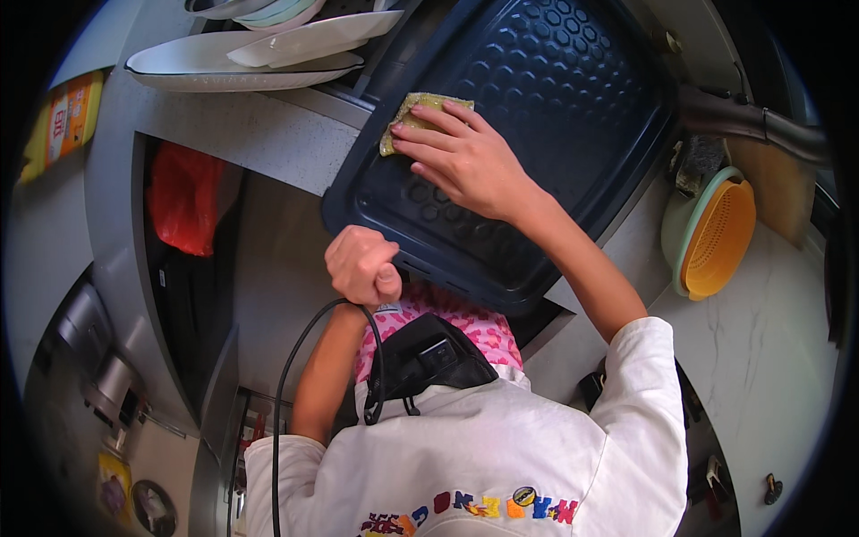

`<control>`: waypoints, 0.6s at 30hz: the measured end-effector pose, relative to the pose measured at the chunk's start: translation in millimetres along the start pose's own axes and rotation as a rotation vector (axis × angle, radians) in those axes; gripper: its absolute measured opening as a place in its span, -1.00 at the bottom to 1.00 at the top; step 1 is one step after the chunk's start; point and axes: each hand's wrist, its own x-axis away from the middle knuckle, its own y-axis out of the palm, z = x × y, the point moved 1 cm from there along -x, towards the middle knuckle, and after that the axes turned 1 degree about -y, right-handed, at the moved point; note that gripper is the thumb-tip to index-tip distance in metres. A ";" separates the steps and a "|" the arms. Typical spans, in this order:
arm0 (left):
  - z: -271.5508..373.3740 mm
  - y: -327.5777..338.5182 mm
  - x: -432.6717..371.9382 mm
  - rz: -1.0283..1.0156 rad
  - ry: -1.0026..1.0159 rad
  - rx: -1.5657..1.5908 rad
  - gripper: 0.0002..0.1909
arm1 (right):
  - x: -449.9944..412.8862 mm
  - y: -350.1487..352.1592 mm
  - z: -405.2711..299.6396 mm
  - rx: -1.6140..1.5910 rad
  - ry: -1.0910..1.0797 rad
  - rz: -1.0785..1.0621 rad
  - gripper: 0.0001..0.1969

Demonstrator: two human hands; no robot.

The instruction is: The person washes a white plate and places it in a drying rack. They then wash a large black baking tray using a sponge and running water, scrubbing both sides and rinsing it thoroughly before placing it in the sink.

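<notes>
A large dark blue tray [570,154] with raised hexagons on its bottom lies tilted across the sink area before me. Near its left side, my right hand [463,158] presses a yellow-green scouring cloth [429,111] against the tray's inner edge, fingers spread over the cloth. At the tray's near left corner is my left hand [364,264], its fingers curled closed around the rim; the fingertips under the rim are hidden. A black cable passes just below my left wrist.
White dishes [248,64] and stacked bowls [282,13] stand at upper left. A faucet [725,114] reaches in from the right, above an orange colander [719,238] in a pale green basin [671,221]. A red plastic bag [184,198] hangs in the opening at left.
</notes>
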 end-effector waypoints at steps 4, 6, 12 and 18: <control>-21.2 -4.8 12.1 0.051 -0.123 -0.079 -0.76 | 11.8 31.7 -47.5 -0.231 -0.138 -0.035 -0.70; -24.5 -4.6 16.1 0.072 -0.134 -0.097 -0.74 | 16.9 35.2 -59.4 -0.194 -0.108 -0.050 -0.65; -24.3 -1.3 14.1 0.082 -0.225 -0.136 -0.73 | 73.9 13.8 -51.3 -0.247 -0.073 -0.232 -0.65; -21.4 -0.6 11.3 0.080 -0.278 -0.201 -0.74 | 172.9 -26.7 -50.0 -0.212 0.054 -0.526 -0.83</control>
